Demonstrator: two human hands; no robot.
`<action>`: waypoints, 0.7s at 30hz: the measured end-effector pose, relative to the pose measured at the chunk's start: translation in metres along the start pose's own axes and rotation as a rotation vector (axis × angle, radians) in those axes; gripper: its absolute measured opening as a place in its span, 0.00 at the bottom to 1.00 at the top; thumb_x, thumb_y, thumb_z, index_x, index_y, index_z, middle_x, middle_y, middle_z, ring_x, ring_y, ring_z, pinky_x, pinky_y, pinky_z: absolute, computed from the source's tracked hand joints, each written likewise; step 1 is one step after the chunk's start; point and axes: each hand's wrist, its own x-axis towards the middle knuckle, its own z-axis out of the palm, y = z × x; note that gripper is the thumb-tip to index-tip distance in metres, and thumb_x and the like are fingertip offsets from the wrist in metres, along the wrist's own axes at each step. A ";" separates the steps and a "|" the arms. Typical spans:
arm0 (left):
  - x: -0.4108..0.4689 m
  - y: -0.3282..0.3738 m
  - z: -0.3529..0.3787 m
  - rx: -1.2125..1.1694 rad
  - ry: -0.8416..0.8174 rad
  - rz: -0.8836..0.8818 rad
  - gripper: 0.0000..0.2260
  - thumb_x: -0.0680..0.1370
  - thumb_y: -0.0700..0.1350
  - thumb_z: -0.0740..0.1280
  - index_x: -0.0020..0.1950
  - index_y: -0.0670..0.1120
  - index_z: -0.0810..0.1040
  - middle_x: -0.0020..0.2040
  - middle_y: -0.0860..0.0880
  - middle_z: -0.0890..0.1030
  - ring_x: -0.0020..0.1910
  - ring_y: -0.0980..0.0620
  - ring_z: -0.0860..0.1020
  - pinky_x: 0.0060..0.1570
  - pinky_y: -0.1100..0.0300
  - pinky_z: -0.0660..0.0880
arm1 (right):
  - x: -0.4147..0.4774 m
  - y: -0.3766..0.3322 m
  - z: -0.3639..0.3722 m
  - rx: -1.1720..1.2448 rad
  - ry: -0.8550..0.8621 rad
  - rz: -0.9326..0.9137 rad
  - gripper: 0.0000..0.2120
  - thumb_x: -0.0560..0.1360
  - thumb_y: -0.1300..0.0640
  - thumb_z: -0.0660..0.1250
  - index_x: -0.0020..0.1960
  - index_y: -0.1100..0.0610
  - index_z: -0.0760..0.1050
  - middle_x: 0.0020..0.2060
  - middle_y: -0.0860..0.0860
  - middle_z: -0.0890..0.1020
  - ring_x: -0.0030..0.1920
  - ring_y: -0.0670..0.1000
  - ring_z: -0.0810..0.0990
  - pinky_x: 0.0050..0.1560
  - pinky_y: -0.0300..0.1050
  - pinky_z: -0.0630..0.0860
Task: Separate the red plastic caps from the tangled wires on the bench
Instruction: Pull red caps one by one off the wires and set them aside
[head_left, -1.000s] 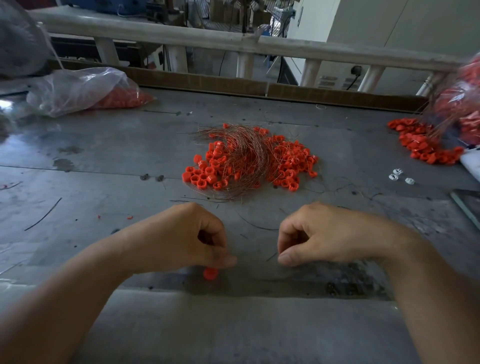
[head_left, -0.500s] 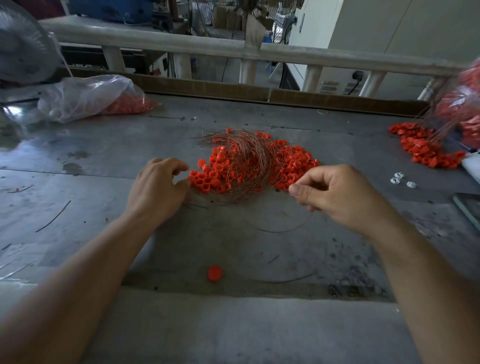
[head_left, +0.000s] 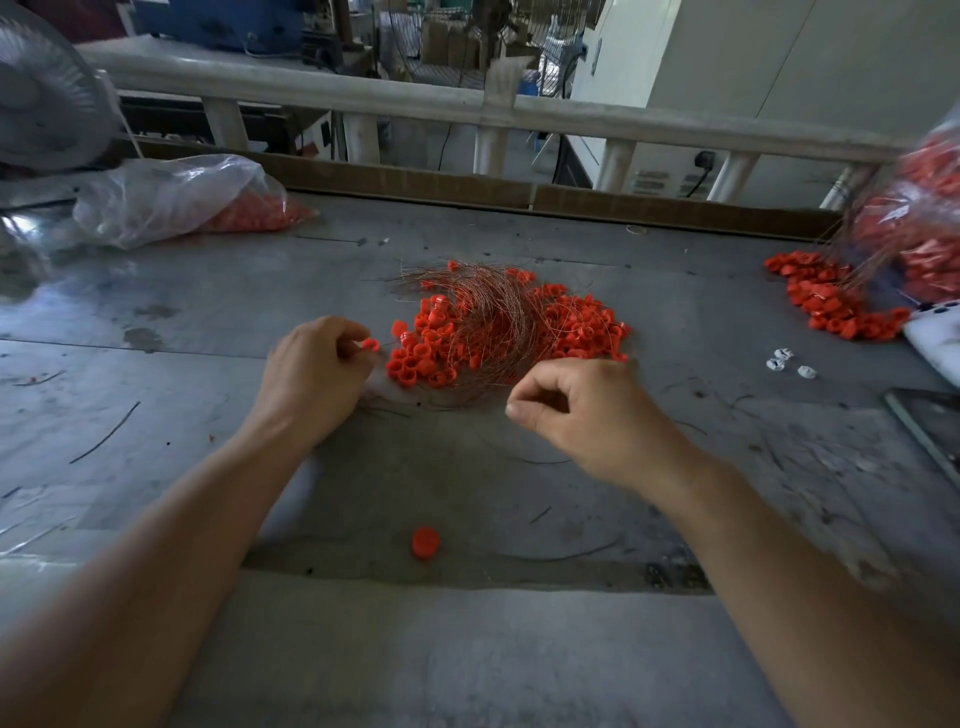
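At the nine-to-three pile's (head_left: 501, 332) nine o'clock edge, the left hand (head_left: 311, 379) pinches a red cap (head_left: 370, 344); the right hand's (head_left: 587, 415) curled grip: cannot tell.

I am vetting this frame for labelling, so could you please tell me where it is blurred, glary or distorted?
Head view: the right-edge bag is blurred; the rail bows from wide-angle distortion; glare at far left; the pile and the cap in the left hand are sharp.

I count two heaps of red caps on the worktop (head_left: 208, 312): a tangled heap (head_left: 571, 332) under one bundle of wires (head_left: 488, 306), and a far heap (head_left: 826, 301). One pinched cap (head_left: 370, 344) in my left hand (head_left: 311, 374), one loose cap (head_left: 426, 542). Two plastic bags, a left bag (head_left: 171, 200) and a right bag (head_left: 919, 223). Three white bits (head_left: 784, 362), I think.
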 end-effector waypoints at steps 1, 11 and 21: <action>0.000 0.001 -0.003 -0.046 0.012 -0.023 0.03 0.74 0.42 0.68 0.46 0.47 0.80 0.41 0.50 0.79 0.42 0.50 0.76 0.43 0.59 0.69 | 0.000 -0.001 0.005 -0.052 -0.022 -0.026 0.04 0.73 0.53 0.68 0.43 0.53 0.80 0.36 0.43 0.77 0.38 0.43 0.75 0.42 0.37 0.72; -0.028 0.029 -0.026 -0.789 -0.348 -0.134 0.10 0.63 0.45 0.69 0.42 0.43 0.77 0.31 0.49 0.82 0.29 0.57 0.77 0.26 0.68 0.71 | 0.000 -0.007 0.027 -0.288 -0.144 -0.064 0.09 0.76 0.51 0.63 0.40 0.53 0.68 0.41 0.48 0.72 0.46 0.48 0.71 0.45 0.42 0.67; -0.039 0.036 -0.023 -0.884 -0.537 0.023 0.10 0.58 0.47 0.72 0.38 0.51 0.84 0.49 0.51 0.83 0.38 0.53 0.81 0.32 0.67 0.74 | -0.006 -0.012 0.000 -0.116 -0.050 -0.125 0.07 0.76 0.55 0.63 0.42 0.51 0.66 0.34 0.41 0.69 0.38 0.45 0.71 0.40 0.41 0.68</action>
